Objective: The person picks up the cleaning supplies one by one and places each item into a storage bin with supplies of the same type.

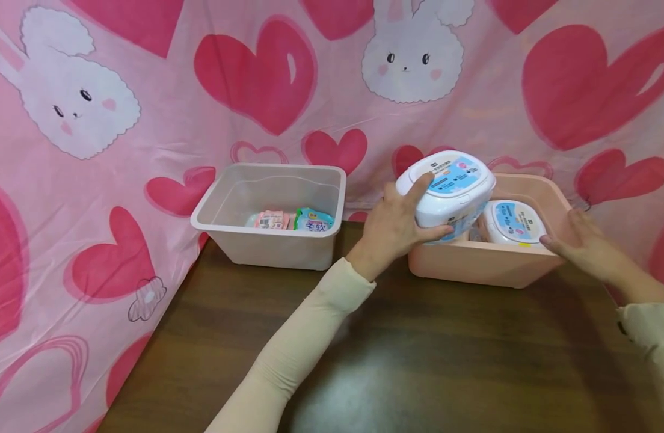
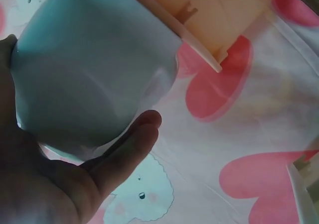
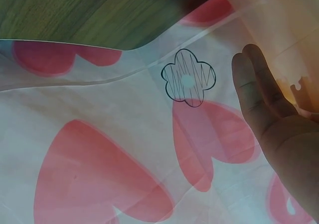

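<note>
In the head view my left hand (image 1: 394, 219) grips a white lidded tub of wipes (image 1: 456, 192) with a blue label, thumb on the near side and fingers over the lid. The tub is tilted, held above the left part of a peach plastic bin (image 1: 483, 264). A second tub (image 1: 513, 222) of the same look sits inside that bin. My right hand (image 1: 589, 246) rests against the bin's right side, thumb over the rim. The left wrist view shows the held tub (image 2: 94, 69) close up. Straight fingers of my right hand (image 3: 279, 119) lie along the bin wall in the right wrist view.
A grey-beige bin (image 1: 278, 249) stands to the left on the brown wooden table (image 1: 418, 361). Inside it lie a pink packet (image 1: 272, 219) and a blue-green packet (image 1: 314, 221). Behind hangs a pink cloth (image 1: 332, 78) with hearts and rabbits.
</note>
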A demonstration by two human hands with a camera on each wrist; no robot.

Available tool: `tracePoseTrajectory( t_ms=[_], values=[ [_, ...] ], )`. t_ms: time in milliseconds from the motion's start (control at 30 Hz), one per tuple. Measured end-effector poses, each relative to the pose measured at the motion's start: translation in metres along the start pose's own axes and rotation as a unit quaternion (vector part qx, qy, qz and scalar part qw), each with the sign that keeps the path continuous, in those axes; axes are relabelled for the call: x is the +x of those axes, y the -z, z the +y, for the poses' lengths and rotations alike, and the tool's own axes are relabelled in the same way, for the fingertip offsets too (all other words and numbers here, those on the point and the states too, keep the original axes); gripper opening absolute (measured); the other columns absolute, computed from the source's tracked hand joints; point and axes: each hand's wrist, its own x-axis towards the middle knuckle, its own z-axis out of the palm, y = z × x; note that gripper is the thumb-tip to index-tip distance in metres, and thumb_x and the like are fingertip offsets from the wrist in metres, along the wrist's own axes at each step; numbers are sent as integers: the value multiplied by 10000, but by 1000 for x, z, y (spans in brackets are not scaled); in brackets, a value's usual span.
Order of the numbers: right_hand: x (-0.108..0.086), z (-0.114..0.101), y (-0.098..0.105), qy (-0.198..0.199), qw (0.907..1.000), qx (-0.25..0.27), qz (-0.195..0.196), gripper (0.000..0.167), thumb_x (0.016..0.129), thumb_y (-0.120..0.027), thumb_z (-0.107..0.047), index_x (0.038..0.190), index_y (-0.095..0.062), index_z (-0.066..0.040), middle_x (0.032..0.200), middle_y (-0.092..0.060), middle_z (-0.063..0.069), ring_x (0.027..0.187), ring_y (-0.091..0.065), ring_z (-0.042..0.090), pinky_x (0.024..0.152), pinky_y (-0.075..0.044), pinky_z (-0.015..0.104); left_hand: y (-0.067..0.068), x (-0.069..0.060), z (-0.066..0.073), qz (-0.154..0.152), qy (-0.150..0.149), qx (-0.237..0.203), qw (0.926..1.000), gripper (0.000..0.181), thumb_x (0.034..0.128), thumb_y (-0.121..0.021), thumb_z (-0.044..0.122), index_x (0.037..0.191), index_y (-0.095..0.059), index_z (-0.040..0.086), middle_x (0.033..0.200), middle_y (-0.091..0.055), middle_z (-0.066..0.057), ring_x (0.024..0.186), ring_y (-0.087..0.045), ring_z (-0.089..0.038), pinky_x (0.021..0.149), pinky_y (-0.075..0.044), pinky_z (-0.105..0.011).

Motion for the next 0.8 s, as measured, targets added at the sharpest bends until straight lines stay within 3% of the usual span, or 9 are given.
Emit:
tracePoseTrajectory(
  t_ms=[233, 567, 800],
  values=[
    [-4, 0, 0, -152, 9998, 32, -116, 1033, 992, -439, -614, 1519, 261, -66, 1552, 290, 300, 1406, 228, 554, 1019, 41, 817, -5, 1, 3, -22, 141, -265, 9995, 987, 793, -735, 665, 1560, -211, 331, 1249, -480, -131, 970, -529, -208, 701, -568, -252],
    [-4, 0, -4, -263, 9994, 218, -42, 1041, 985, -461, -616, 1525, 260, -95, 1559, 300, 273, 1410, 228, 548, 1025, 49, 809, -20, 6, 0, 666, -53, -1069, 9920, 917, 778, -783, 607, 1518, -323, 320, 1206, -518, -94, 938, -467, -176, 622, -439, -189],
    [-2, -3, 0, -293, 9991, 280, -88, 1057, 975, -482, -621, 1528, 266, -119, 1565, 307, 253, 1410, 234, 544, 1007, 29, 826, -29, 19, 10, 887, 80, -1196, 9888, 898, 761, -790, 605, 1504, -376, 314, 1206, -524, -74, 961, -470, -166, 639, -437, -186]
  ],
)
